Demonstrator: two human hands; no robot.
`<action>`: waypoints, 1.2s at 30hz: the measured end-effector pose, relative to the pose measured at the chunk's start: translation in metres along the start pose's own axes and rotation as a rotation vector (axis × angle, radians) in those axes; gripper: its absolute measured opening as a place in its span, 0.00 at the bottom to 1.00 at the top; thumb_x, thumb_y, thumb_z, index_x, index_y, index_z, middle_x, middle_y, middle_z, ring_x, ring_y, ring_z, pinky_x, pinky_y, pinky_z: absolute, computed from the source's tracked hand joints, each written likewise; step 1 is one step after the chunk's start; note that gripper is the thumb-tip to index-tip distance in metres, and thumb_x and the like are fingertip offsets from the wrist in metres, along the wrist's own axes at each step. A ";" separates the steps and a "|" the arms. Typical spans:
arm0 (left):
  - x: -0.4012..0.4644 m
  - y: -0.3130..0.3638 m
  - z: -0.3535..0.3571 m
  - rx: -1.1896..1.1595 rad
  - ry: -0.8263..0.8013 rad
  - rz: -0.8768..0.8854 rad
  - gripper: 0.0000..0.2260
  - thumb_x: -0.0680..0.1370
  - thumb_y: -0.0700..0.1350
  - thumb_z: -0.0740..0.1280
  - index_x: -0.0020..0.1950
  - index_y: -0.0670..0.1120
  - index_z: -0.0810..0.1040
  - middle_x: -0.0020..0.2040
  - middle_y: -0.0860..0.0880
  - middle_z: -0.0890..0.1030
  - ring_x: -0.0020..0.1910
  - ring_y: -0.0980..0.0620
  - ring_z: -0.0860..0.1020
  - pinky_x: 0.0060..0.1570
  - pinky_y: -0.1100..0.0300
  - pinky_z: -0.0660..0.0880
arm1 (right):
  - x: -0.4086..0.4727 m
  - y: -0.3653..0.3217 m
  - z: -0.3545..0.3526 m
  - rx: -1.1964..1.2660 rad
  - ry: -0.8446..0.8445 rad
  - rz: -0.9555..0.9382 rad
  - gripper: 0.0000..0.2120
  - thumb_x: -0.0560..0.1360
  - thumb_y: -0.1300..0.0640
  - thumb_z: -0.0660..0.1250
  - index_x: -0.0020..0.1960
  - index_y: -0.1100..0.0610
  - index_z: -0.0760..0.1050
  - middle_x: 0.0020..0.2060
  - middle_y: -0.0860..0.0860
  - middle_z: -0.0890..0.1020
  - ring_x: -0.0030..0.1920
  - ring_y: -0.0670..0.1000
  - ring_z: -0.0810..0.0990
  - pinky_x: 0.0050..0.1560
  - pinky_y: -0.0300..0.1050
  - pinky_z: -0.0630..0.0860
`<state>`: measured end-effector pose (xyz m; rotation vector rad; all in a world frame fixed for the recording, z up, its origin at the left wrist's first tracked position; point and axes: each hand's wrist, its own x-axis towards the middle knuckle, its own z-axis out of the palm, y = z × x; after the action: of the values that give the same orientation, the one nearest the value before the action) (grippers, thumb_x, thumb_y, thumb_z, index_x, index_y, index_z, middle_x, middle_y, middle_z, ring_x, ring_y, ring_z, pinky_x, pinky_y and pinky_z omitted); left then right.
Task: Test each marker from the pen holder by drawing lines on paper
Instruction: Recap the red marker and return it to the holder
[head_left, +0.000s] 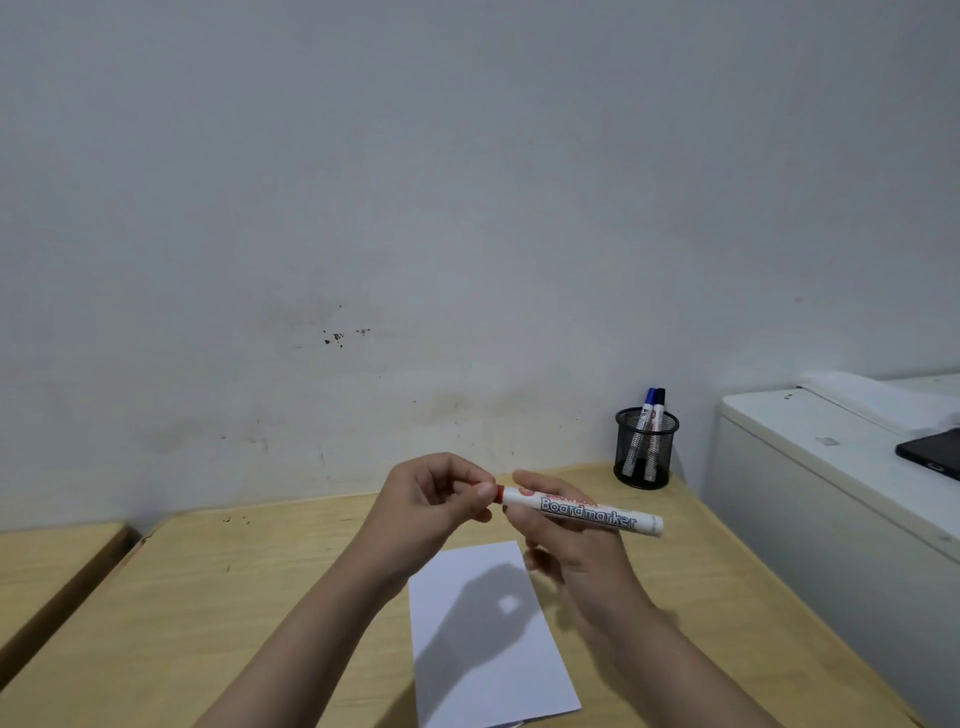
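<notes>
A white board marker (587, 513) with red trim is held level above the desk. My right hand (566, 535) grips its barrel from below. My left hand (436, 499) pinches the red cap end of the same marker. Under both hands a blank white sheet of paper (488, 639) lies on the wooden desk (208, 597), with the hands' shadow on it. A black mesh pen holder (645, 449) stands at the desk's far right corner by the wall, with two markers (653, 410) upright in it, one blue-capped and one dark-capped.
A white cabinet or appliance (810, 467) stands right of the desk, with a dark phone (932, 452) on top. A second wooden surface (47, 561) sits at the left, separated by a gap. A grey wall rises directly behind the desk.
</notes>
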<state>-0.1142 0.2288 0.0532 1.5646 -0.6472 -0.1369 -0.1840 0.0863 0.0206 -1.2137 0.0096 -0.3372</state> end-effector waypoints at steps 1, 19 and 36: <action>0.005 -0.003 0.004 0.025 0.047 0.002 0.01 0.72 0.36 0.70 0.41 0.38 0.80 0.32 0.47 0.80 0.33 0.54 0.80 0.38 0.64 0.77 | 0.002 0.006 0.000 0.136 0.003 0.141 0.16 0.59 0.55 0.77 0.46 0.55 0.82 0.35 0.48 0.81 0.29 0.44 0.73 0.30 0.39 0.70; 0.111 -0.039 0.081 0.229 0.037 0.068 0.09 0.71 0.48 0.72 0.49 0.47 0.81 0.39 0.44 0.84 0.35 0.50 0.81 0.33 0.66 0.73 | 0.071 -0.026 -0.106 -0.863 0.164 -0.385 0.22 0.68 0.62 0.74 0.55 0.40 0.76 0.34 0.49 0.81 0.33 0.44 0.79 0.40 0.35 0.78; 0.242 -0.125 0.185 0.640 0.000 0.091 0.19 0.73 0.56 0.66 0.56 0.44 0.80 0.56 0.47 0.78 0.55 0.48 0.76 0.52 0.54 0.75 | 0.222 -0.057 -0.227 -1.155 0.460 -0.263 0.20 0.67 0.65 0.70 0.54 0.49 0.72 0.32 0.56 0.82 0.34 0.55 0.82 0.40 0.54 0.82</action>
<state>0.0408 -0.0531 -0.0165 2.1401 -0.8086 0.1557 -0.0297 -0.1968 0.0302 -2.2538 0.5054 -0.9071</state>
